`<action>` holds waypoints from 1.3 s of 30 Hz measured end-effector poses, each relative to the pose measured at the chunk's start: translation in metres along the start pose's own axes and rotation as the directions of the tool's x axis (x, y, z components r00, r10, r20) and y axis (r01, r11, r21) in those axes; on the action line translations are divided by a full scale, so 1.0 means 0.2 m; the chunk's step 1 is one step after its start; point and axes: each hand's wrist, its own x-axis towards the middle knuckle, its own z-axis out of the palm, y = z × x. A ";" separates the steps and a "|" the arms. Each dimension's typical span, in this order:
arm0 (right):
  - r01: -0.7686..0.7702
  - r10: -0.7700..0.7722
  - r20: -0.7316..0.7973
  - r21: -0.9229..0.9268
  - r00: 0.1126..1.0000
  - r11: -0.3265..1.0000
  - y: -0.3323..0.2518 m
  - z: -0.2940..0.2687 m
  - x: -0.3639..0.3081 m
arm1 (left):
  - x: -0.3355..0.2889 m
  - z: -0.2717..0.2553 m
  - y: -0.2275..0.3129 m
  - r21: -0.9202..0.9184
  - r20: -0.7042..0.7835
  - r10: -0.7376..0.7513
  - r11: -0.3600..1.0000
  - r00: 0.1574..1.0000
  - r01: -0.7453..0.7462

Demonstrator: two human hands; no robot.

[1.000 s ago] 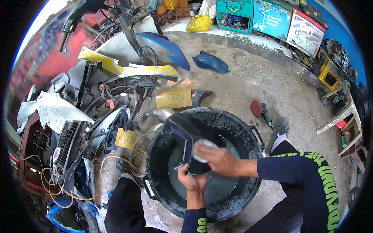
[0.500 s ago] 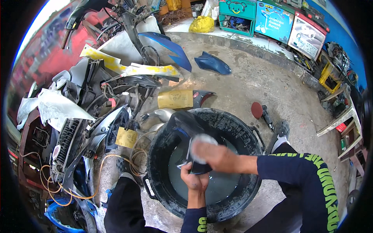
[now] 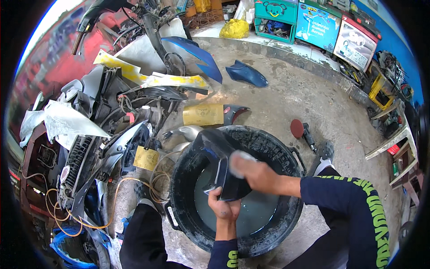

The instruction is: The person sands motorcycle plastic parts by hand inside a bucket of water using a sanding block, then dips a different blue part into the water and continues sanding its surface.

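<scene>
A dark, glossy motorcycle body panel (image 3: pixel 219 150) is tilted over a large black tub (image 3: pixel 186 222) with cloudy grey water (image 3: pixel 257 219) in its bottom. My left hand (image 3: pixel 225 208) grips the panel's near end, palm up and thumb on the edge. Against the panel's right side, my right hand (image 3: pixel 260 178) presses a pale grey pad (image 3: pixel 244 155). Motion smears the pad and fingertips, so its exact kind does not show. The panel's far end reaches the tub's back rim.
Motorcycle parts and white panels (image 3: pixel 71 121) crowd the left. Sandpaper sheets (image 3: pixel 203 114) lie behind the tub and left of it. An orange hose (image 3: pixel 117 190) coils beside it. A sander with a red disc (image 3: pixel 297 128) rests to the right. Farther back lies a blue fender (image 3: pixel 247 74).
My right hand and the pad have shifted slightly right along the panel, baring more of its dark surface. My left hand keeps its grip in nearly the same place.
</scene>
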 end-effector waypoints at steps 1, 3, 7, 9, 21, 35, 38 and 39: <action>-0.072 0.070 -0.041 -0.051 0.997 0.996 0.01 0.01 0.02 | 0.01 0.00 0.01 0.046 0.042 -0.005 0.999 0.999 0.003; 0.031 -0.035 -0.042 -0.094 0.998 0.995 -0.03 0.02 0.01 | 0.01 -0.03 0.01 0.096 0.031 -0.004 0.995 1.000 0.001; 0.021 -0.021 -0.004 -0.067 1.000 0.998 -0.03 0.01 0.02 | 0.01 -0.01 0.01 0.038 0.002 -0.014 0.999 1.000 0.014; -0.288 0.287 -0.060 -0.006 0.956 0.958 -0.01 0.04 0.07 | 0.01 0.00 0.03 0.077 0.049 -0.014 0.997 0.999 0.010; -0.194 0.197 -0.037 0.078 0.980 0.978 -0.08 0.03 0.04 | 0.00 -0.01 0.05 0.089 0.064 0.004 0.996 0.998 -0.010; -0.299 0.303 -0.048 0.078 0.952 0.951 -0.06 -0.01 0.10 | -0.01 -0.01 0.03 0.089 0.035 -0.048 0.995 0.998 0.044; -0.469 0.467 0.040 0.090 0.883 0.879 -0.07 -0.01 0.10 | -0.01 0.00 0.02 0.109 0.037 -0.034 0.994 0.999 0.030; -0.246 0.247 -0.029 0.025 0.969 0.969 -0.06 -0.01 0.06 | -0.01 -0.01 0.01 0.104 0.034 -0.033 0.994 0.999 0.030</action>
